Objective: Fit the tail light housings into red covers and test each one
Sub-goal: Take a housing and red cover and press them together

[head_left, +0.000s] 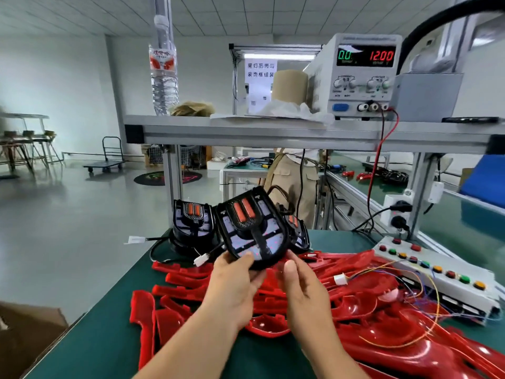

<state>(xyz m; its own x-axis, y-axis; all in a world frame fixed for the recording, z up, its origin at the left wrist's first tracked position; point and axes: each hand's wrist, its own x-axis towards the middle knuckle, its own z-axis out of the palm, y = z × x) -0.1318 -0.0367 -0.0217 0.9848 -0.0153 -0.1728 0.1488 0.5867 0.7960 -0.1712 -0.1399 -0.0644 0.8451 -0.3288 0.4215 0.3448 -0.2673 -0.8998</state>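
The green bench mat [114, 318] fills the lower view, cut off at six o'clock by the frame edge and largely buried from three to six o'clock under a heap of glossy red covers [382, 332]. They overlap so much that single shapes are hard to separate, and the nearest ones run out of view at five o'clock.

On the shelf at one o'clock stands a power supply [355, 77]. Its displays read 0.0 in green and 12.00 in red, but the small print under the knobs is too blurred to read. A white button box [451, 285] lies at three o'clock on the mat, partly crossed by thin coloured wires.

The tail light housing [254, 228] is held up over the bench, just below the centre of the view and tilted with its top toward one o'clock. It is a black, rounded shield shape with two orange-red bars near the top, pale panels split by black ribs, and a black stem down the middle.

At its nine o'clock a second housing [192, 222] stands on the mat. At its three o'clock a third [296, 231] is mostly hidden behind it.

The left hand [232, 288] grips the held housing's lower edge, thumb on its face. The right hand [306, 294] reaches its lower right corner with the thumb raised clear. Blur hides whether that hand grips.

A white connector [201, 260] dangles at the left hand's eleven o'clock.
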